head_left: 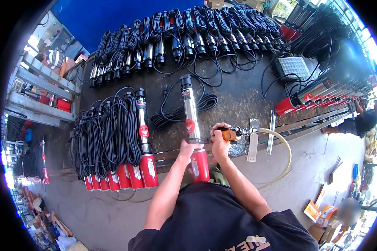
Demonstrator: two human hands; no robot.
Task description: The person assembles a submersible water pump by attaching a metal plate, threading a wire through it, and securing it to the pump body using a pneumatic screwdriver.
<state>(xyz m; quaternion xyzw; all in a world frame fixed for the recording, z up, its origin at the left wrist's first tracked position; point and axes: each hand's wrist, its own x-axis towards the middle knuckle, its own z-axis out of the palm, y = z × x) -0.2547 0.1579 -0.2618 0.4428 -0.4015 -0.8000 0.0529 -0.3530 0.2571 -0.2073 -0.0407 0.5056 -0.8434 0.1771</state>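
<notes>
A submersible pump (191, 109), a long silver cylinder with a red lower end, lies before me, its red end jutting over the table's near edge. My left hand (189, 150) is closed round it, just above the red part. To the right, my right hand (220, 146) grips an orange air tool (229, 134). The tool's metal fitting points right and joins a pale yellow hose (288, 147). Its front end is close to the pump; whether they touch I cannot tell. Behind the pump lies its coiled black cable (208, 101). A round dish of small metal parts (237, 149) sits beneath the tool.
Several finished-looking pumps with cable coils (106, 138) lie at left. A long row of pumps (160, 52) fills the table's back. More red-ended pumps (285, 105) and a white compartment tray (293, 67) stand right. Metal strips (253, 142) lie beside the dish. Another person (364, 120) is far right.
</notes>
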